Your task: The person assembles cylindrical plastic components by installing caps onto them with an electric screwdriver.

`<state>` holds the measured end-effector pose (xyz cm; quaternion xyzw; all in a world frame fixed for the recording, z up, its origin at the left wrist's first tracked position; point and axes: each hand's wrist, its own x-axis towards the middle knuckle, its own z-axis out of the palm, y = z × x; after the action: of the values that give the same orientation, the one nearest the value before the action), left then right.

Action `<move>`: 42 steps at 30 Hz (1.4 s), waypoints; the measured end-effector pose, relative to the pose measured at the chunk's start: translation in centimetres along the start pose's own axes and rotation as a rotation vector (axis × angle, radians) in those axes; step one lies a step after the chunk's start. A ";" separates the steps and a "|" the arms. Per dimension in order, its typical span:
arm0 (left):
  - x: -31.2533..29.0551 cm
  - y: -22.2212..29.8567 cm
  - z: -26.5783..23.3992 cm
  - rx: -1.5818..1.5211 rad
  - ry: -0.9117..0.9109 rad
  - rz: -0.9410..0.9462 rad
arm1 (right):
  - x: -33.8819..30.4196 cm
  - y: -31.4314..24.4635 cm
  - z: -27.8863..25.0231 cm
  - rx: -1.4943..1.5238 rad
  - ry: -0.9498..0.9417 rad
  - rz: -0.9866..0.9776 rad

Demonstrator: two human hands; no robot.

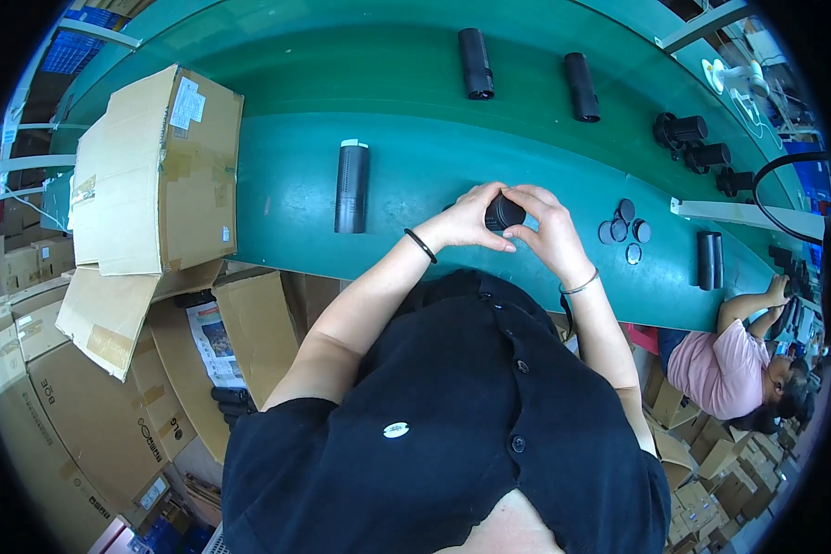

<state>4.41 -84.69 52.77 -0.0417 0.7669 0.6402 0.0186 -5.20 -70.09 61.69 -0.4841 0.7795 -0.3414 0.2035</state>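
Close in front of my body, above the green bench, both hands are wrapped round a black cylinder (505,213) with its ribbed round end facing me. My left hand (472,220) grips it from the left, thumb along the near edge. My right hand (548,224) closes on its right side, fingers over the far edge. Most of the cylinder's length is hidden. Several small round black caps (626,210) lie right of my hands. To the left, a black tube (352,187) with a perforated side and a pale piece at its far end lies on the bench.
Two black tubes (476,65) lie at the back of the green bench (415,157). Black flanged parts (681,129) sit back right, another tube (710,260) nearer. A large cardboard box (194,175) stands left; an open carton (258,323) is below it. A co-worker (725,369) works right.
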 end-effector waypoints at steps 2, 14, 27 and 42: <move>0.0 0.1 0.0 -0.009 -0.002 0.007 | 0.1 -0.2 0.0 -0.018 0.006 -0.010; 0.2 -0.3 -0.1 -0.021 0.002 0.003 | -0.1 -0.2 0.4 -0.057 0.009 -0.007; 0.1 0.0 -0.1 -0.002 -0.046 -0.010 | 0.0 -0.9 0.6 -0.161 0.022 -0.016; -0.2 -0.2 0.2 -0.030 0.038 0.020 | -0.2 -0.2 0.9 -0.019 0.048 0.041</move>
<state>4.64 -84.50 52.53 -0.0466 0.7577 0.6509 -0.0032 -4.41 -70.24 61.19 -0.4616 0.7972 -0.3411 0.1872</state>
